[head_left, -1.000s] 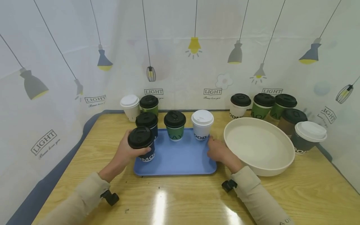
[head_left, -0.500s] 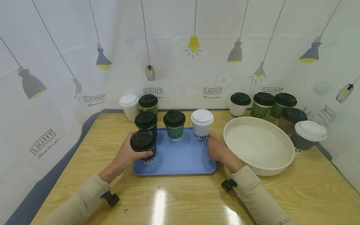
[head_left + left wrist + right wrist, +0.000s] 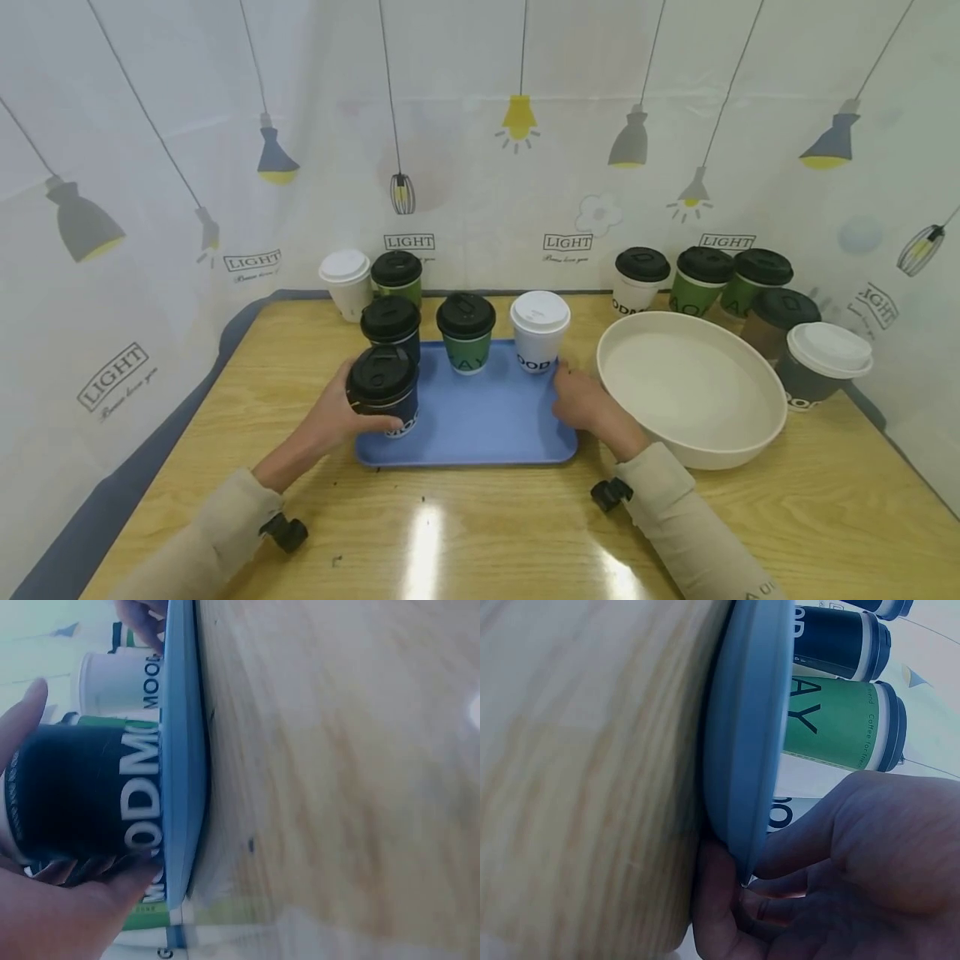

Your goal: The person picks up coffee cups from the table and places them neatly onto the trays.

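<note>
My left hand (image 3: 333, 417) is wrapped round a dark navy paper coffee cup (image 3: 384, 379) with a black lid, upright at the front left of the blue tray (image 3: 480, 425). In the left wrist view, the thumb lies low on the cup's printed side, near the tray rim. My right hand (image 3: 588, 404) grips the tray's right edge, thumb above and fingers below. Along the back of the tray stand another navy cup (image 3: 392, 321), a green cup (image 3: 467, 333) with a black lid and a white cup (image 3: 538, 329).
Right of the tray sits a large cream round bowl (image 3: 690, 379), close to my right forearm. Several lidded cups (image 3: 703, 279) stand behind and beside it. At the back left are a white-lidded cup (image 3: 348, 283) and a green cup (image 3: 397, 275). A printed curtain (image 3: 480, 167) hangs behind.
The left hand has brought the navy cup slightly right and toward me on the tray. Its thumb has since slid lower on the cup. The right hand has stayed at the tray edge.
</note>
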`<state>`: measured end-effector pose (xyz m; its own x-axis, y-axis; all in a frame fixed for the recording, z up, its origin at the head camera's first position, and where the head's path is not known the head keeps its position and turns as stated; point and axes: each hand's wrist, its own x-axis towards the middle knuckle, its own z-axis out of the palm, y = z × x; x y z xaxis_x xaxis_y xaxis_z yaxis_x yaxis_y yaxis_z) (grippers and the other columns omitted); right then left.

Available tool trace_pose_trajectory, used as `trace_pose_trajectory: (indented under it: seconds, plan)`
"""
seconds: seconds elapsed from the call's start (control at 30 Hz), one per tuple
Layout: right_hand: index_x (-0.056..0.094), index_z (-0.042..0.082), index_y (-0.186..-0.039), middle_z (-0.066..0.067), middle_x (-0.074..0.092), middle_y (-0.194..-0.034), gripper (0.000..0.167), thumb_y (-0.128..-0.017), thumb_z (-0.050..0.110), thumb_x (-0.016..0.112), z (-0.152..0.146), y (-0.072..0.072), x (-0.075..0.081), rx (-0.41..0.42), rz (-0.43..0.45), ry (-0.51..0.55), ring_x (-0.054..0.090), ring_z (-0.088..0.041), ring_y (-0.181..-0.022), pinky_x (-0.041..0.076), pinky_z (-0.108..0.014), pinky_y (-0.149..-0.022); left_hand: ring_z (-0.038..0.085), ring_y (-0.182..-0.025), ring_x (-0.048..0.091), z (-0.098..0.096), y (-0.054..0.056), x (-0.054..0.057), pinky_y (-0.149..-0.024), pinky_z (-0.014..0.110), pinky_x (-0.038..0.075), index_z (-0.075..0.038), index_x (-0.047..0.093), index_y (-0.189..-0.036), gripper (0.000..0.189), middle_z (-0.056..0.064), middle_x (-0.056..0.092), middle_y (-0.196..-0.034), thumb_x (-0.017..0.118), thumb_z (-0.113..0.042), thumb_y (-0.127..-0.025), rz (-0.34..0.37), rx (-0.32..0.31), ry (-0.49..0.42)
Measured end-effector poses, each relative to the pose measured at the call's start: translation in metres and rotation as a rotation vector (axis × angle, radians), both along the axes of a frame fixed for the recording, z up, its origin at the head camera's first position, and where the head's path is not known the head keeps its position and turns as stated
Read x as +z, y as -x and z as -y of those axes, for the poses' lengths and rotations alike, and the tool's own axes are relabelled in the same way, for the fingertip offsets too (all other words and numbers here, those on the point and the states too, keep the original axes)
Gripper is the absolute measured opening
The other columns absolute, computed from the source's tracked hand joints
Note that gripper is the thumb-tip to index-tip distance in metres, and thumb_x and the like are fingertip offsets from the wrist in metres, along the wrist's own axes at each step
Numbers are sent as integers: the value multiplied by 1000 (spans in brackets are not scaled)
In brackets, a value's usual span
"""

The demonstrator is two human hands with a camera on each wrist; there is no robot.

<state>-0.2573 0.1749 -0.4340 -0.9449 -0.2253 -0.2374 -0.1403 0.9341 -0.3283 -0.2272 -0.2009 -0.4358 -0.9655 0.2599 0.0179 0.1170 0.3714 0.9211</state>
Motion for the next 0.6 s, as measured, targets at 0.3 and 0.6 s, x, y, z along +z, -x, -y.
trace_pose_trajectory:
  seconds: [0.3,0.6]
  plan:
    - [17,-23,-153,-41,48,-145,75,-95,5,56,3,-2,3,-10,8,-8,64,-39,-117,58,-48,-96,49,-148,37,38,-6,19,-121,51,41,1,22,-159,85,29,34,-157,67,6,-86,-42,-16,-57]
    - [18,-24,-152,-42,51,-143,75,-94,5,55,2,-3,2,-12,-1,-11,65,-38,-113,59,-48,-93,18,-130,56,44,8,25,-89,11,55,-7,41,-150,57,17,52,-146,66,-8,-99,-164,261,-81]
